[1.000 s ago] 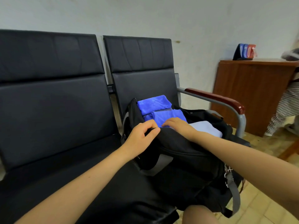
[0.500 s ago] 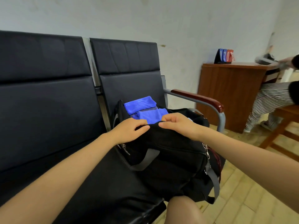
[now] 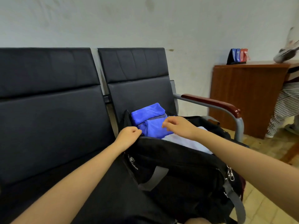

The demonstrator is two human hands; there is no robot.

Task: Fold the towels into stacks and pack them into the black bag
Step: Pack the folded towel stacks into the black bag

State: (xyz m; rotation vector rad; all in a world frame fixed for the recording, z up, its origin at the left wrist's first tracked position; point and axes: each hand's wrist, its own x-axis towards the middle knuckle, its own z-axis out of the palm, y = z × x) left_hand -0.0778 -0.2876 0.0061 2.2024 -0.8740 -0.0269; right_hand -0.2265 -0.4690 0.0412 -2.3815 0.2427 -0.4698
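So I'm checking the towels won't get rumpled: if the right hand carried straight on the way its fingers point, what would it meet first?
Probably the bright blue folded towel: the right hand points leftward just above it, fingers loosely curled. Beyond that lies the left hand, gripping the black fabric bag. Depth is unclear.

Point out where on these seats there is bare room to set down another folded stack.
Free: the left seat, bare black cushion between its backrest and the left forearm. Crowded: the right seat, taken up by the black bag up to the armrest. The bag's mouth is filled by blue towels and a pale towel, with the left hand and right hand over it.
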